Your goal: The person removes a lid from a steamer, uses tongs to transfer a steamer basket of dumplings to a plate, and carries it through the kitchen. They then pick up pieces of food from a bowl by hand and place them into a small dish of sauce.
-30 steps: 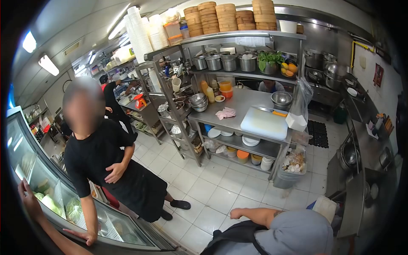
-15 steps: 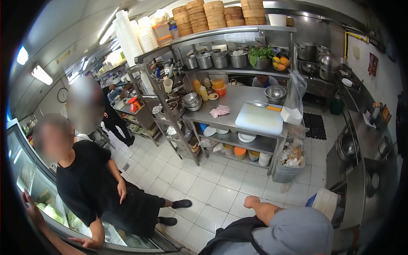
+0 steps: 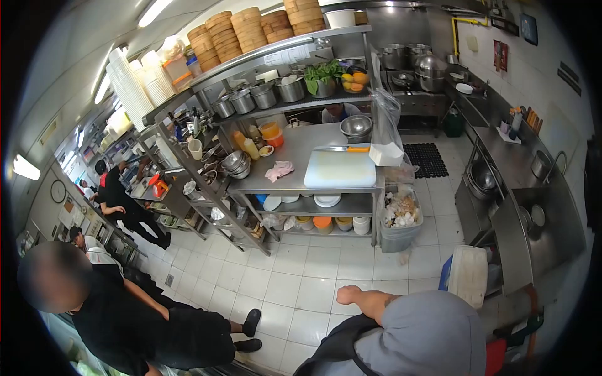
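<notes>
My right hand (image 3: 349,294) is closed in a loose fist, held out over the white tiled floor (image 3: 285,282). Nothing shows sticking out of it, and it touches nothing. My grey sleeve (image 3: 433,332) and black apron (image 3: 342,351) fill the bottom of the view. My left hand is out of view. Closest to my right hand stands the steel prep table (image 3: 301,141), a step or more away. On it lie a white cutting board (image 3: 338,170), a knife with an orange handle (image 3: 359,149) and a pink cloth (image 3: 279,170).
At left a person in black (image 3: 150,332) stands close; another person in black (image 3: 122,200) is further back. A waste bin (image 3: 401,235) is beside the table, a white box (image 3: 468,276) nearer. Bamboo steamers (image 3: 249,30) top the shelf. A steel sink counter (image 3: 495,153) runs along the right.
My view has turned to the right, so the room shifts left. My left hand, earlier at the glass case on the left, has left the view. My right fist looks much the same.
</notes>
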Demonstrator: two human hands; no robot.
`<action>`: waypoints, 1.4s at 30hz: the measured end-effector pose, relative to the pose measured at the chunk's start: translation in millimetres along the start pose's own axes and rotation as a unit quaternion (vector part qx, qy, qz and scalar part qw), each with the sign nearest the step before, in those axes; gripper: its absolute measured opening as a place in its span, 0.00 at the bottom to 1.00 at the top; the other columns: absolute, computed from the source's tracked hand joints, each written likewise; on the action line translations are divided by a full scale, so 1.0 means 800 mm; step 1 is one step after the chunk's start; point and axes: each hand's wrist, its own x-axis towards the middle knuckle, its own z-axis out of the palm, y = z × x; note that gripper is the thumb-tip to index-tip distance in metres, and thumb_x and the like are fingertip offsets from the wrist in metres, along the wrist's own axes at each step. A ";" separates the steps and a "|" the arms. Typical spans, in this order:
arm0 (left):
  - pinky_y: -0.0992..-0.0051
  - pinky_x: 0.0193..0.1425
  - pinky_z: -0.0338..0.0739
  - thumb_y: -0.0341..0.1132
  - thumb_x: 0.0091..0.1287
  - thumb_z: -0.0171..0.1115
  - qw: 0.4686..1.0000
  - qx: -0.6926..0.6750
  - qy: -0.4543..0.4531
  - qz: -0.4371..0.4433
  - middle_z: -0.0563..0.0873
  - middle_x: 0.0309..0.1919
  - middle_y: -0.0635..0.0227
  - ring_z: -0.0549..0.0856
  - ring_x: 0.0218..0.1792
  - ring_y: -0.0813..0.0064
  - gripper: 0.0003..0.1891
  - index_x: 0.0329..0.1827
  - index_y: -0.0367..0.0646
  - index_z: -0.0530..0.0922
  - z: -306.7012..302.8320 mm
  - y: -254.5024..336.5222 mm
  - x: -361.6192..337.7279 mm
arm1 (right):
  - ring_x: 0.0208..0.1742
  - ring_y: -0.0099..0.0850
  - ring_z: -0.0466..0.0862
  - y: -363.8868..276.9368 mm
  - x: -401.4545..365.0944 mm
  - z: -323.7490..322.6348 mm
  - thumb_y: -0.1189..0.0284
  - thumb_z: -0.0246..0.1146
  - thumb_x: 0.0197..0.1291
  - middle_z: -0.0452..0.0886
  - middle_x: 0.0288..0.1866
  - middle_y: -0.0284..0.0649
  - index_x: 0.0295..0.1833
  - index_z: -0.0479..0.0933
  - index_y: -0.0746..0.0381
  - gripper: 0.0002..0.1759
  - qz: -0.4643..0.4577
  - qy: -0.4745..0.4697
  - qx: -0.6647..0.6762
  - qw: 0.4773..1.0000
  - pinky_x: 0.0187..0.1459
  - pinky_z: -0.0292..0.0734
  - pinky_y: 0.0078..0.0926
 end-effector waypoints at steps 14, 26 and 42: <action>0.66 0.24 0.64 0.49 0.71 0.62 0.999 0.019 0.022 0.025 0.74 0.20 0.70 0.74 0.21 0.71 0.20 0.20 0.54 0.70 0.020 -0.007 -0.024 | 0.54 0.51 0.85 0.073 0.027 0.005 0.50 0.57 0.66 0.86 0.51 0.54 0.47 0.87 0.63 0.27 -0.034 0.147 0.043 0.988 0.56 0.79 0.49; 0.63 0.35 0.67 0.50 0.72 0.59 0.926 -0.186 0.070 -0.319 0.76 0.29 0.66 0.75 0.29 0.64 0.17 0.37 0.44 0.73 -0.069 0.102 0.098 | 0.36 0.40 0.89 0.451 -0.292 0.099 0.73 0.60 0.48 0.88 0.31 0.45 0.32 0.88 0.60 0.10 0.241 -0.071 -0.018 0.968 0.38 0.83 0.41; 0.63 0.61 0.77 0.56 0.73 0.57 0.143 -0.783 -0.574 0.192 0.87 0.56 0.54 0.85 0.55 0.62 0.29 0.63 0.40 0.80 -0.737 0.942 0.191 | 0.37 0.34 0.86 0.704 -0.461 0.078 0.67 0.62 0.66 0.86 0.37 0.44 0.44 0.83 0.67 0.13 0.350 0.294 0.501 0.735 0.40 0.81 0.37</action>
